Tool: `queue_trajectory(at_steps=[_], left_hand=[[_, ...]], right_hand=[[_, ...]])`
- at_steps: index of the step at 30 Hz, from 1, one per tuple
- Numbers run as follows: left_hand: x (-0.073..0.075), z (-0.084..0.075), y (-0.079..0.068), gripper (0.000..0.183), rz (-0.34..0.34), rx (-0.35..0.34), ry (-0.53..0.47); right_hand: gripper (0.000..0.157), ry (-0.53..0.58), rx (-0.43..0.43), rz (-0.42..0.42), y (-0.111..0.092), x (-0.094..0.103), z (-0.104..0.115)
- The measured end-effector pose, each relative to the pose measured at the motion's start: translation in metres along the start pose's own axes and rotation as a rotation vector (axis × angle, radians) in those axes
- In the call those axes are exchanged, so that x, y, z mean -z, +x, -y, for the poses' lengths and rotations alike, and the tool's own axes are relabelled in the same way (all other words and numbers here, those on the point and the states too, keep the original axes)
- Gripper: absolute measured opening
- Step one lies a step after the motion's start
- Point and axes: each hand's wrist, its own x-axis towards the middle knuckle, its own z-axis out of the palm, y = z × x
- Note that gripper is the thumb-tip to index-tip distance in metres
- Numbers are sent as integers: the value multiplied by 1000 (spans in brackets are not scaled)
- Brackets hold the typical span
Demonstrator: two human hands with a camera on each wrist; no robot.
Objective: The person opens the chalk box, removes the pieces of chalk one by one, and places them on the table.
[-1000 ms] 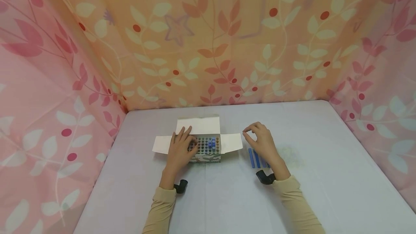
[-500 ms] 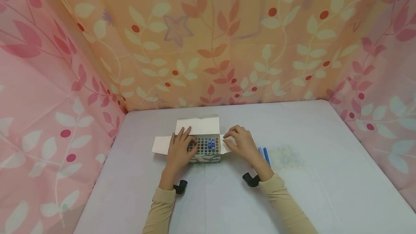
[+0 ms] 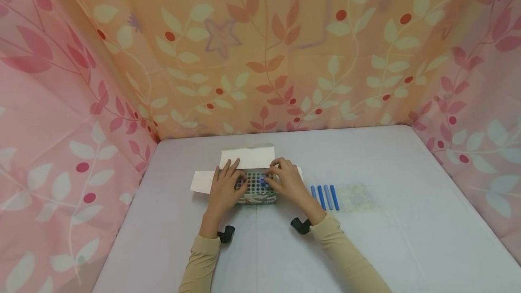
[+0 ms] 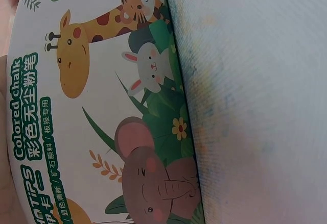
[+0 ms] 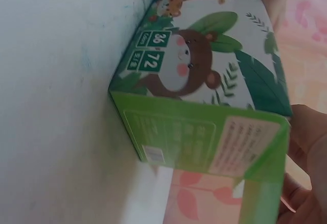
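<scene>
An open-topped chalk box [image 3: 256, 199] stands on the table, printed with cartoon animals [image 4: 71, 55] and the words "Colored chalk". Its upright sticks show as rows of round ends [image 3: 253, 183], a few blue chalk sticks [image 3: 263, 182] rising above the rest near the right. My left hand [image 3: 224, 188] rests across the box's left side, longer fingers stretched out, thumb and forefinger bent over the rows. At the right side is my right hand [image 3: 290, 182], thumb and forefinger bent and apart at the raised blue sticks. In the right wrist view, fingers [image 5: 306, 132] show beside the box's upper edge.
Several blue chalk sticks [image 3: 328, 197] lie in a row on the table right of the box. Beyond them is a faint stained patch [image 3: 358, 197] on the white cover. White flaps [image 3: 248, 157] spread outward from the box. A patterned curtain [image 3: 260, 58] closes off the back and sides.
My right hand has moved left from above the loose blue chalk sticks to the raised blue sticks in the box, uncovering the row on the table. My left hand has stayed put.
</scene>
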Motion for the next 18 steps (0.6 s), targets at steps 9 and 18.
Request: queue_trajectory(at_steps=[9,18], left_hand=[[-2,1,0,14,11,4,-2],[-3,2,0,13,-7,-4,-8]], right_hand=[[10,-11,-90,37,4,-7,3],[5,1,-128,78,7,-5,5]])
